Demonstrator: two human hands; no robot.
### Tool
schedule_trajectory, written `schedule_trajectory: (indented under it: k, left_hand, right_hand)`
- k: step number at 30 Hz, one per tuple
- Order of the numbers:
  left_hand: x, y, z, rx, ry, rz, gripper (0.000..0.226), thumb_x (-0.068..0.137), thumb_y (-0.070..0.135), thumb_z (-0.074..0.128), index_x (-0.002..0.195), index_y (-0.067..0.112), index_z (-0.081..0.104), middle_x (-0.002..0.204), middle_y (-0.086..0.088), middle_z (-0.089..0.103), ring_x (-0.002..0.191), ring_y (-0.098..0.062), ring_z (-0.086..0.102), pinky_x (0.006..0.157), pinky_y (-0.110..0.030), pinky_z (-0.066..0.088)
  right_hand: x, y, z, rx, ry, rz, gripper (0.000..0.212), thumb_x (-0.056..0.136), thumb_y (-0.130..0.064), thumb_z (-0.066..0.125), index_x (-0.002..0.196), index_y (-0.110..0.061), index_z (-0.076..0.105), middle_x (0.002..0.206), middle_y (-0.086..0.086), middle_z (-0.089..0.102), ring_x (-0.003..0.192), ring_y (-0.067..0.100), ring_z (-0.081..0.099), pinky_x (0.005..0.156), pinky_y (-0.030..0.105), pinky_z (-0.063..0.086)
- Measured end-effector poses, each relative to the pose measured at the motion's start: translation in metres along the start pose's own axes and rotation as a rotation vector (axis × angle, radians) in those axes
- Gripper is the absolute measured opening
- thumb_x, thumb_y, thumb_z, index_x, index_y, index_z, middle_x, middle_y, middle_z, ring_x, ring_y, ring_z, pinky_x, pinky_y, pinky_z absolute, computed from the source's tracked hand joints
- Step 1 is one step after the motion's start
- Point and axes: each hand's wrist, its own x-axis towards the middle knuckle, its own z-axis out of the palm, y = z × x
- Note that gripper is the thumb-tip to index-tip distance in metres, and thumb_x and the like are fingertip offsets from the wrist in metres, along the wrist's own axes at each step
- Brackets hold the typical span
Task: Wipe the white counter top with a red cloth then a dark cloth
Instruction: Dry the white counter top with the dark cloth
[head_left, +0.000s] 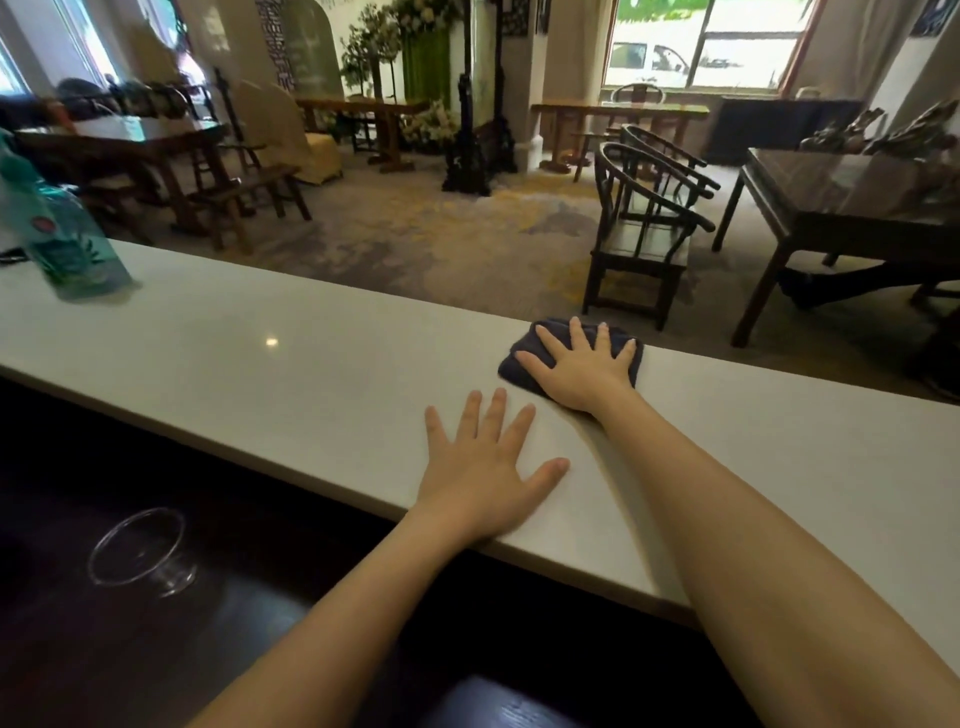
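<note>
The white counter top (260, 364) runs across the view from left to right. A dark navy cloth (514, 364) lies at its far edge, right of centre. My right hand (579, 366) presses flat on the cloth with fingers spread. My left hand (485, 467) rests flat on the bare counter near the front edge, fingers apart, holding nothing. No red cloth is in view.
A teal spray bottle (67, 234) stands on the counter at the far left. A clear glass bowl (143, 551) sits on the dark lower surface below the counter. Beyond the counter are dark wooden chairs (644, 218) and tables (852, 197).
</note>
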Motion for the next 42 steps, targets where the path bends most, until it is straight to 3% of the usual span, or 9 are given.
schedule_trajectory:
  k: [14,23,28,35,42]
  left_hand:
    - [-0.012,0.018,-0.014,0.021,-0.024,-0.112,0.069,0.085,0.064,0.008,0.144,0.029,-0.002,0.157,-0.005,-0.008,0.143,-0.026,-0.010,0.110,-0.059,-0.007]
    - [-0.041,0.103,-0.003,0.016,-0.029,-0.190,0.069,0.081,0.069,0.006,0.142,0.038,-0.002,0.156,-0.012,-0.010,0.142,-0.032,-0.012,0.108,-0.062,-0.008]
    - [-0.056,0.170,0.000,0.009,-0.058,-0.105,0.064,0.085,0.065,0.009,0.142,0.039,-0.001,0.157,-0.006,-0.011,0.142,-0.029,-0.014,0.104,-0.067,-0.011]
    - [-0.062,0.274,0.011,0.003,-0.057,0.040,0.060,0.089,0.058,0.012,0.144,0.035,0.002,0.157,-0.007,-0.007,0.143,-0.026,-0.011,0.111,-0.058,-0.009]
    - [-0.063,0.282,0.012,0.014,-0.043,0.010,0.064,0.087,0.063,0.013,0.144,0.036,0.003,0.157,-0.006,-0.005,0.143,-0.025,-0.007,0.112,-0.057,-0.006]
  right_hand:
    - [-0.138,0.054,-0.003,0.058,-0.019,-0.072,0.067,0.079,-0.075,0.011,0.140,-0.048,0.004,0.158,-0.003,-0.007,0.142,0.032,-0.013,0.108,0.061,-0.015]
    - [-0.203,0.119,-0.010,0.043,-0.013,-0.136,0.064,0.080,-0.074,0.013,0.139,-0.051,0.003,0.157,-0.005,-0.008,0.142,0.029,-0.014,0.108,0.057,-0.016]
    - [-0.229,0.178,-0.017,0.034,-0.004,-0.103,0.064,0.078,-0.076,0.012,0.137,-0.054,0.002,0.157,-0.007,-0.006,0.143,0.027,-0.013,0.109,0.056,-0.015]
    - [-0.273,0.275,-0.027,0.016,0.010,0.010,0.065,0.076,-0.078,0.008,0.136,-0.055,0.000,0.157,-0.007,-0.006,0.143,0.026,-0.011,0.110,0.055,-0.014]
    - [-0.288,0.306,-0.031,0.007,0.018,0.037,0.067,0.077,-0.077,0.009,0.138,-0.052,0.002,0.158,-0.006,-0.006,0.143,0.028,-0.011,0.109,0.056,-0.014]
